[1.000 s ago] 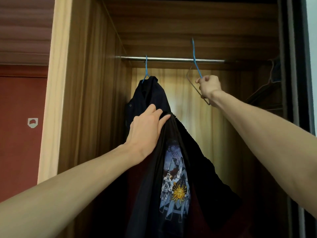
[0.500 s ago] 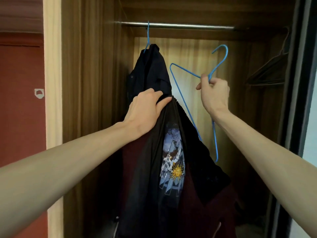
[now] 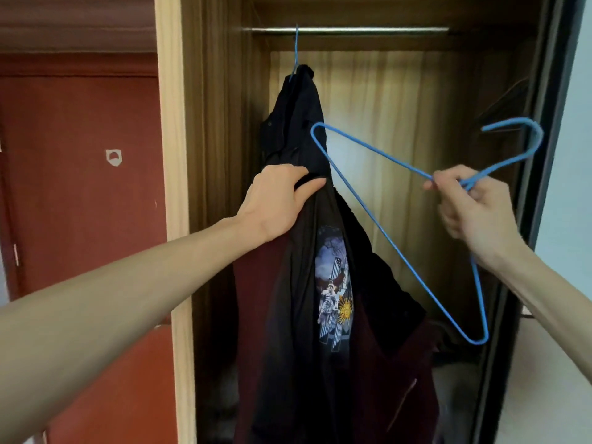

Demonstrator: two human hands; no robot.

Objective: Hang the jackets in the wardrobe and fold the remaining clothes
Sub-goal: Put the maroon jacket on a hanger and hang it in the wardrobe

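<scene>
The left arm reaches forward and up from the lower left corner, nearly straight, into the open wardrobe (image 3: 173, 155). The left hand (image 3: 275, 200) is seen from the back, its fingers curled over the top edge of a dark garment (image 3: 307, 315) and its thumb underneath, so that it grips a bunch of the cloth. This garment hangs down from the grip in front of the wardrobe opening; it is black with a printed picture (image 3: 334, 290) on it, and dark red cloth shows at its lower right.

Behind and above the left hand, a dark jacket (image 3: 298, 116) hangs on a blue hanger hook (image 3: 296, 49) from the metal rail (image 3: 346, 29) at the top of the wardrobe, close to its left wall.

The right arm comes in from the lower right, bent upward at the wrist. The right hand (image 3: 474, 213) pinches the neck of a blue wire hanger (image 3: 378, 225) between thumb and curled fingers, just below its hook. The hanger is off the rail and tilted, with its hook pointing upper right, one corner touching or just in front of the hanging jacket, and the other corner low on the right.

At the wardrobe's right side, dark hangers (image 3: 506, 100) show dimly in shadow.
</scene>
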